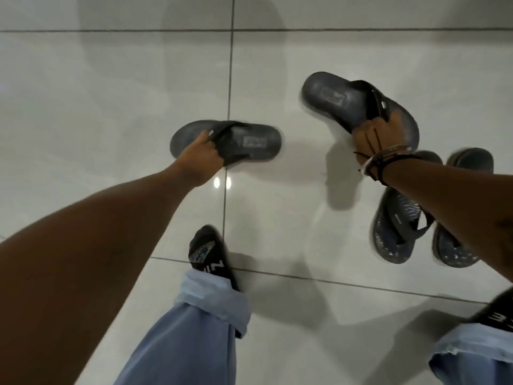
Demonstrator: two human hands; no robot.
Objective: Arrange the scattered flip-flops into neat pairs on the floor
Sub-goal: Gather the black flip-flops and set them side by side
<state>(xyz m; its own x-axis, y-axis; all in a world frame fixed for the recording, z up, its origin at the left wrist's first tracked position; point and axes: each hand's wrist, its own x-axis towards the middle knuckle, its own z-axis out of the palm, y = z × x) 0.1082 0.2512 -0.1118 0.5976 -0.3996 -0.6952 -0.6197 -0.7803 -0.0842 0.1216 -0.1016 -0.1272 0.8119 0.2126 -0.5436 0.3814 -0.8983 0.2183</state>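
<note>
Dark grey flip-flops in both hands above a glossy white tiled floor: left hand pinching the strap of one flip-flop lying crosswise, right hand closed around the strap end of its apparent mate, tilted and seemingly lifted clear. One patterned pair already side by side at right, partly hidden under the right forearm. Judged about halfway: one pair set, the held two yet to be lined up together on the floor.
</note>
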